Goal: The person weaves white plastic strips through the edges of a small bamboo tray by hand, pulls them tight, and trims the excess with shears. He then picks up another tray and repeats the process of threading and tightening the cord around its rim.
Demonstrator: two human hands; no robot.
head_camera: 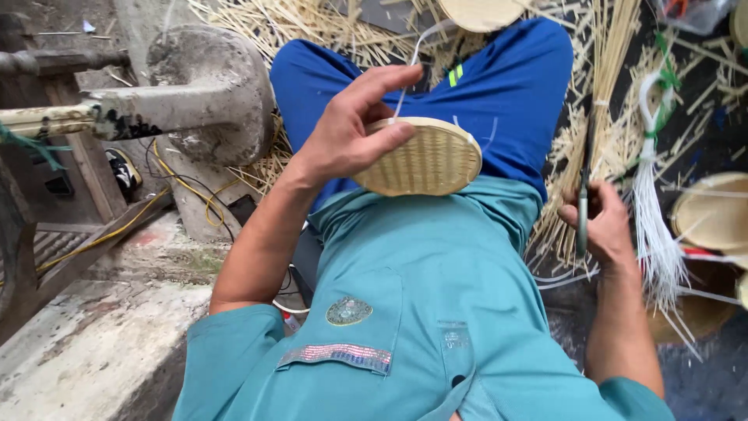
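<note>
Loose bamboo strips [615, 125] cover the ground beside a white strand bundle [654, 234] and grey machine [202, 93].

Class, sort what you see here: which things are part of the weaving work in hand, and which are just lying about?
In hand:
- left hand grips small round woven basket
- white strip rising from the basket
- right hand holds dark thin tool

Lying about:
- loose straw splints
- white strip bundle
- other woven rounds
- concrete post

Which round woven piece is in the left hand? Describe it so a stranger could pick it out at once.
Start at the blue trousers in the middle of the view. Resting on the lap is a small round woven basket, pale straw colour, gripped by the left hand. Unlike the other round woven pieces lying on the ground at the right, it is held and has a thin white strip rising from it.
</note>
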